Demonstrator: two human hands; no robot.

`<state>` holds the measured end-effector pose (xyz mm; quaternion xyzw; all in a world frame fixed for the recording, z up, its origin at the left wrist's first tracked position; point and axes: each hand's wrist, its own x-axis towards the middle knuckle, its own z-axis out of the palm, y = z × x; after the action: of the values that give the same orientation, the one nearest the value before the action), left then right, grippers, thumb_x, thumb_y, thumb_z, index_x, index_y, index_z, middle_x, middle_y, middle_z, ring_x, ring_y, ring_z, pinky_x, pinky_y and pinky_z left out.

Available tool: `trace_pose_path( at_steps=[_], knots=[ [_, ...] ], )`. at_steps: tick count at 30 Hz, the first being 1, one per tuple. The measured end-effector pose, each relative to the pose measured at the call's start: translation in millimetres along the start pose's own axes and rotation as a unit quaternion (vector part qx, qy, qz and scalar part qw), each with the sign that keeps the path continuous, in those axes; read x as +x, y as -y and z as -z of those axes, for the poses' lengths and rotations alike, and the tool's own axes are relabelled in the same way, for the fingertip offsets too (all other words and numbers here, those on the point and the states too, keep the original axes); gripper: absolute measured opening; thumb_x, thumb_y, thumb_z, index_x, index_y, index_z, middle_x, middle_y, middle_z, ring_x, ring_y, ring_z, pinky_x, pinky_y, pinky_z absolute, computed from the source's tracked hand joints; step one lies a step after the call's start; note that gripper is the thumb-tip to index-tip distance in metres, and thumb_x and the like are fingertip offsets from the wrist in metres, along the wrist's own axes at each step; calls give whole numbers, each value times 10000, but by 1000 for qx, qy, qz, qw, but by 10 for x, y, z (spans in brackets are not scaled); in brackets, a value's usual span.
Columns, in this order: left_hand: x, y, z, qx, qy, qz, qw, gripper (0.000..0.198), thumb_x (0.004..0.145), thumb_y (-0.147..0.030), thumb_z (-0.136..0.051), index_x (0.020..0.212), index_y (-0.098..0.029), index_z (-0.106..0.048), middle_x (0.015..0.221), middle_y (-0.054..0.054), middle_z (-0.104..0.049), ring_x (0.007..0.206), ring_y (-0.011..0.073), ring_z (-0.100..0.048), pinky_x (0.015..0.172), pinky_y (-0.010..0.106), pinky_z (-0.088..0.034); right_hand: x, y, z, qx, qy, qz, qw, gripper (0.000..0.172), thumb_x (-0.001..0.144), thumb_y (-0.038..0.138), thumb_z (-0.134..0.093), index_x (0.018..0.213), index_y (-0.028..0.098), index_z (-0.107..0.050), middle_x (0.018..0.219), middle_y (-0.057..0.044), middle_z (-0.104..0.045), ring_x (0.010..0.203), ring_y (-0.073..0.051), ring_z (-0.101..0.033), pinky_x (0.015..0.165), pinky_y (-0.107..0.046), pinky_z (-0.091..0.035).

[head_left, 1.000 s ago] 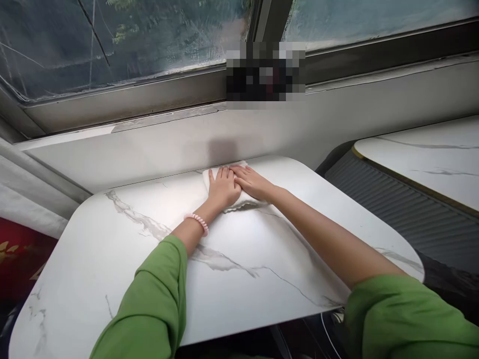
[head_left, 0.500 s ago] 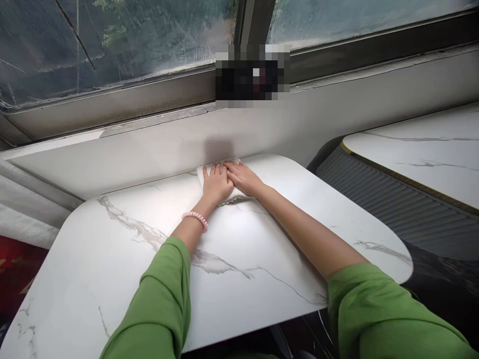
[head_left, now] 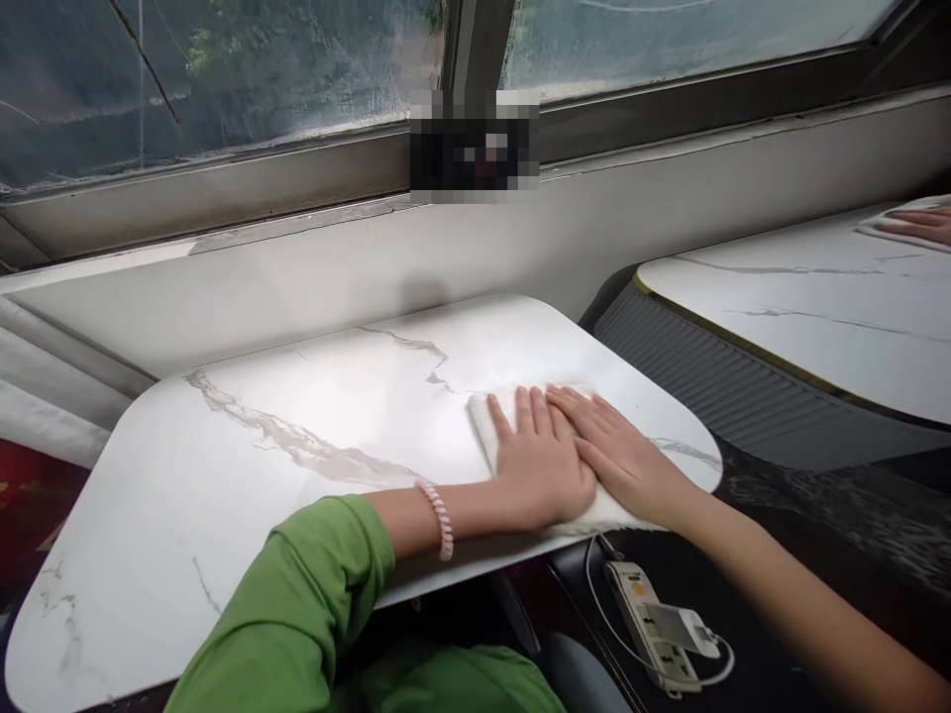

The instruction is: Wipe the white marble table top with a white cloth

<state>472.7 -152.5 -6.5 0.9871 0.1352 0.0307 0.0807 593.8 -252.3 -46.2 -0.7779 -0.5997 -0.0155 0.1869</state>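
A folded white cloth (head_left: pixel 484 426) lies flat on the white marble-patterned table (head_left: pixel 282 555), near its front right edge. My left hand (head_left: pixel 541 460) presses down on the cloth with its fingers stretched out; a pink coiled band (head_left: pixel 437 520) circles that wrist. Close against it, my right hand (head_left: pixel 620 451) also lies flat on the cloth, its fingers extended and its fingertips beside the left hand. The palms hide much of the cloth's middle.
Beyond the table runs a white wall (head_left: pixel 312 297) below a window (head_left: pixel 282 79). At the right stands another marble-patterned table (head_left: pixel 802 297), where another person's hand (head_left: pixel 925 226) rests on a cloth. A power strip (head_left: pixel 646 629) with a plugged-in charger (head_left: pixel 694 631) sits below the front edge.
Both hands and the cloth have moved from the table's far edge by the wall to its front right side. The power strip and the other person's hand have come into view.
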Motion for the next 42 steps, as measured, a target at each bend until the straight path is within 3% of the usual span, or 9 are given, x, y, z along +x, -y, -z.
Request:
trace_pose_path(
  at_steps=[4,9,14,24,28,36,42],
  knots=[
    [-40,-191,-19,-4,-3,-40,999,632,946,-342,-215,1472,7,-254,1563,169,-218,1453,356,-77,1157,621,-76,-305,-93,34,-30,-4,-39,999,571,975,320,-173,1538,303,-84,1549,-33,-322,1419,-238,-282,1140,-536,-293],
    [65,-61,-29,-10,-12,-37,999,635,940,-341,-233,1474,3,-251,1561,162,-231,1451,355,-95,1170,593,-73,-108,-87,10,-63,7,-40,997,584,966,301,-159,1543,253,-86,1527,-73,-361,1416,-260,-287,1143,-588,-228],
    [398,262,-31,-25,-39,-13,999,615,932,-317,-247,1472,-25,-269,1551,144,-272,1444,327,-158,1175,571,-58,423,-143,-32,-56,6,-38,998,576,965,303,-143,1532,204,-154,1509,-112,-386,1410,-264,-301,1131,-597,-229],
    [1285,1124,21,-3,-94,82,992,550,942,-274,-228,1438,-78,-361,1516,106,-359,1420,274,-243,1182,527,-91,1864,-416,-224,-15,17,-22,999,548,932,281,-187,1434,153,-367,1489,-113,-416,1399,-239,-323,1147,-533,-216],
    [1504,1367,56,4,-112,96,989,505,950,-260,-217,1380,-114,-439,1474,89,-424,1393,246,-294,1183,500,-122,2206,-444,-273,-30,17,-19,999,545,931,245,-159,1419,131,-374,1470,-128,-432,1377,-247,-354,1156,-574,-136],
    [1588,1463,39,20,-124,95,987,495,945,-251,-234,1373,-122,-446,1466,77,-435,1378,252,-309,1181,498,-134,2305,-567,-370,-24,-27,37,999,519,932,262,-191,1405,171,-384,1418,-146,-488,1338,-278,-400,1132,-626,-131],
    [1415,1344,46,37,-86,63,994,543,945,-279,-240,1443,-95,-357,1522,80,-356,1413,248,-264,1187,486,-109,2022,-423,-281,-54,-1,31,998,553,934,257,-165,1394,59,-402,1443,-204,-446,1378,-301,-346,1142,-593,-156]
  ],
)
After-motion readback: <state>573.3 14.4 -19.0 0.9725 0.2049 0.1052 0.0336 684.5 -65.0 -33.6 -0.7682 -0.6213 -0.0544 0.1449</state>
